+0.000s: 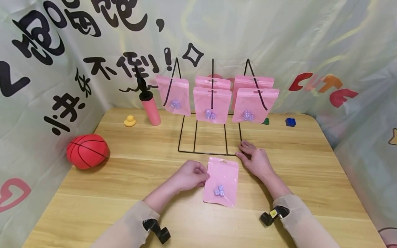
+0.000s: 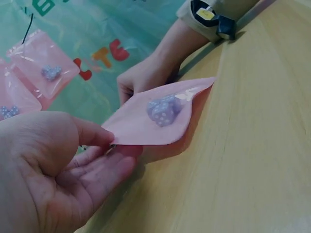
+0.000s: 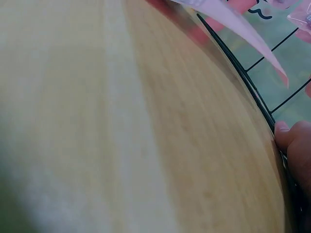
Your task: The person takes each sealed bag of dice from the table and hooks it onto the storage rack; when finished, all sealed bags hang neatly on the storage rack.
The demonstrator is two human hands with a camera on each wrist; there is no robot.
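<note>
A pink zip pouch (image 1: 222, 175) with small purple dice (image 1: 219, 191) showing through its front is tilted up off the table. My left hand (image 1: 190, 175) pinches its left edge between thumb and fingers; the left wrist view shows the thumb on top of the pouch (image 2: 146, 114). My right hand (image 1: 255, 159) holds the front right corner of a black wire display rack (image 1: 204, 153), and its thumb (image 3: 286, 136) lies against the wire in the right wrist view. Similar pink pouches (image 1: 212, 103) with dice hang on the rack's three prongs.
On the left lie a red basketball (image 1: 88, 151) and a yellow rubber duck (image 1: 130, 121). A pink hand pump (image 1: 151, 110) with a black top stands behind them. Blue (image 1: 290, 122) and green (image 1: 266, 121) blocks sit at the back right. Printed cloth hangs around the wooden table (image 1: 124, 193).
</note>
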